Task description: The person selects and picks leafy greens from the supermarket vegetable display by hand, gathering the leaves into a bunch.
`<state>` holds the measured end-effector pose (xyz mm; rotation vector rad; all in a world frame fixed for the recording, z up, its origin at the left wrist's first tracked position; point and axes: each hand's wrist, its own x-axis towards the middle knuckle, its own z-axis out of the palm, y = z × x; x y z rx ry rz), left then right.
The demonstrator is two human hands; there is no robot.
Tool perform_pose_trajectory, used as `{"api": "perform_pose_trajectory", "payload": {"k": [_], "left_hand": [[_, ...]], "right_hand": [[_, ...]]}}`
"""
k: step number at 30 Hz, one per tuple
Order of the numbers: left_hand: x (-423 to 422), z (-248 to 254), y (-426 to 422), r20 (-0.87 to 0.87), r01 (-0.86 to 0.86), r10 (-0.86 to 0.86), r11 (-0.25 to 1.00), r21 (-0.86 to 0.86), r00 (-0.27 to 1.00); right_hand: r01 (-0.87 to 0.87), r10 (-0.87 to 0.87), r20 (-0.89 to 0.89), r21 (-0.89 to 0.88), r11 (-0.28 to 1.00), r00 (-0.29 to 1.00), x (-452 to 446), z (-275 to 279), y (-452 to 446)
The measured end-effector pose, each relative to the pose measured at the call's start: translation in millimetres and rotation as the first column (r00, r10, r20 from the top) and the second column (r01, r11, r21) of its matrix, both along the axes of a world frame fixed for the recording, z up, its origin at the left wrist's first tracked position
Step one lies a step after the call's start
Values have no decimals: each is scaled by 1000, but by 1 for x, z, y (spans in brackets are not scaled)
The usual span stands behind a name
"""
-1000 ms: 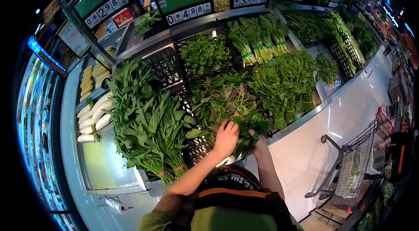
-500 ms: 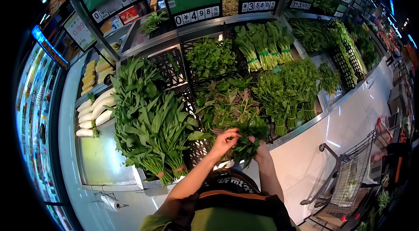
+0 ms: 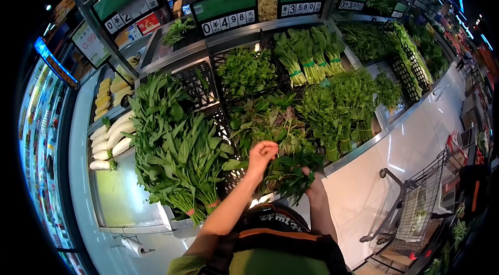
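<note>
A loose bunch of dark leafy greens (image 3: 294, 177) hangs over the front edge of the display, with my right hand (image 3: 313, 182) closed around its right side. Leaves cover part of that hand's fingers. Just left of the bunch, my left hand (image 3: 261, 157) is raised with its fingers curled together in a pinch. Whatever lies between those fingertips, if anything, is too small to make out. Beneath and beyond both hands lies a heap of loose green and reddish-purple leaves (image 3: 280, 122).
Large banded leafy bundles (image 3: 179, 145) lie to the left, beside white radishes (image 3: 112, 137). Thin-stemmed greens (image 3: 340, 109) fill the right, with bok choy (image 3: 312, 54) behind. Price signs (image 3: 223, 12) stand above. A shopping cart (image 3: 416, 207) is on the floor at right.
My left hand has drawn up and left, away from the greens. My right hand still holds the bunch, now slightly lower. The view has shifted a little.
</note>
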<state>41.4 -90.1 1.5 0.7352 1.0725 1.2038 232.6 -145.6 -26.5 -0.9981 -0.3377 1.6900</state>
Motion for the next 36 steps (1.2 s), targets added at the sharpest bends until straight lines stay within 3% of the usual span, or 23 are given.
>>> {"api": "perform_pose_trajectory", "payload": {"k": [2,4,6,8,9,12,14,16,18,19,22,26,27,28,29,30,31,32,34,36], "left_hand": [[-9,26,27,-182,-2,8,999,32,983],[-27,23,61,-442,126,-6,962,243,897],[-53,9,89,-769,378,55,847,373,637],[-61,30,86,-961,402,162,883,242,222],[-58,38,82,-978,431,91,887,165,189],[-27,30,50,-991,698,102,704,135,89],[7,33,14,-980,804,191,592,65,-62],[33,28,-8,-966,874,129,465,-139,-223],[49,7,-21,-924,935,273,304,-180,-267],[54,-4,-22,-939,941,229,280,-188,-255],[57,-35,-13,-856,928,385,274,-252,-346],[39,-27,6,-975,942,222,329,59,-16],[34,-23,15,-958,931,288,344,119,16],[25,-14,20,-960,877,222,410,252,172],[14,7,27,-971,836,67,497,232,230],[9,25,32,-902,679,-164,714,170,399],[-7,0,51,-787,530,-97,787,314,610],[-16,38,58,-649,426,-292,903,54,702],[-35,55,81,-480,242,-145,960,145,865],[-59,45,105,-347,190,-139,975,119,928]], "right_hand": [[73,-72,-11,171,983,997,7,19,-3],[167,-147,-106,212,963,983,19,5,-4],[213,-168,-191,249,945,967,36,8,-4],[229,-191,-166,259,938,967,49,19,-6],[249,-241,-66,187,950,968,53,28,-1],[417,-401,-121,170,893,908,58,32,-6],[385,-367,-130,167,908,921,58,38,-7],[384,-365,-136,162,909,921,59,36,-8],[399,-374,-177,138,906,910,57,38,-8],[405,-377,-197,126,906,905,55,39,-7],[431,-407,-206,91,898,890,53,40,-9],[382,-306,-339,186,905,890,55,42,-16],[380,-298,-371,171,909,880,59,31,-18],[391,-292,-404,187,901,867,61,21,-20],[404,-286,-438,203,892,852,63,11,-22],[419,-281,-471,218,881,836,65,1,-24],[427,-308,-459,180,886,833,68,-11,-25],[442,-344,-440,142,886,830,69,-17,-26],[463,-403,-396,65,884,825,68,-22,-23],[435,-370,-438,54,899,819,66,-3,-24]]}}
